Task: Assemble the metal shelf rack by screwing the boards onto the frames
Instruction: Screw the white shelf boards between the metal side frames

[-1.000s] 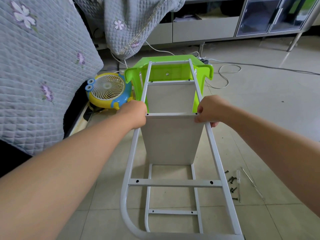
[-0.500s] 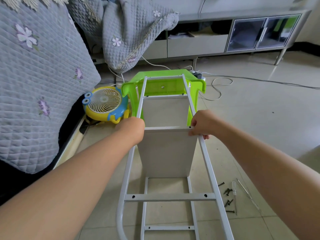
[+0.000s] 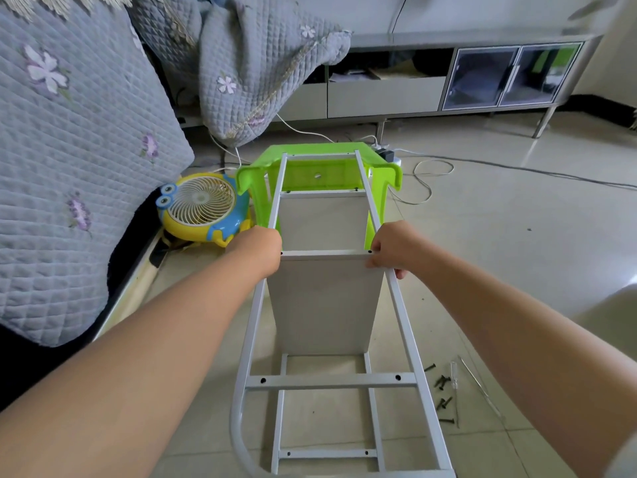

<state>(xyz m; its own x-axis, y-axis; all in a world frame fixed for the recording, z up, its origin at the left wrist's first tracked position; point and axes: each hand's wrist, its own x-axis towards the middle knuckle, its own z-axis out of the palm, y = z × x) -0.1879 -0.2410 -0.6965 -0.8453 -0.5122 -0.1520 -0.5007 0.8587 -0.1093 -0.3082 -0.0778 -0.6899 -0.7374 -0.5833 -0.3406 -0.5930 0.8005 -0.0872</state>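
Both hands have barely shifted since the earlier frame, keeping the same grip on the frame's rails while the view tipped a little. Left hand (image 3: pixel 256 248) curls round the left rail of the frame (image 3: pixel 410 346); its fingers are hidden behind the knuckles, so how tightly they close cannot be told. Right hand (image 3: pixel 391 248) wraps the right rail, fingertips (image 3: pixel 400 273) showing under it.

Between the fingers spans the top edge of a board (image 3: pixel 325 305), standing on edge. A second board (image 3: pixel 322 220) stands beyond the fingers, in front of a green stool (image 3: pixel 391 175). The frame's long axis runs from the person towards that stool.

Outside the left fingers lies a fan (image 3: pixel 201 208) near a quilt (image 3: pixel 79 150). Behind the right wrist, screws (image 3: pixel 442 391) and a screwdriver (image 3: pixel 454 388) lie on open floor (image 3: pixel 517 236).
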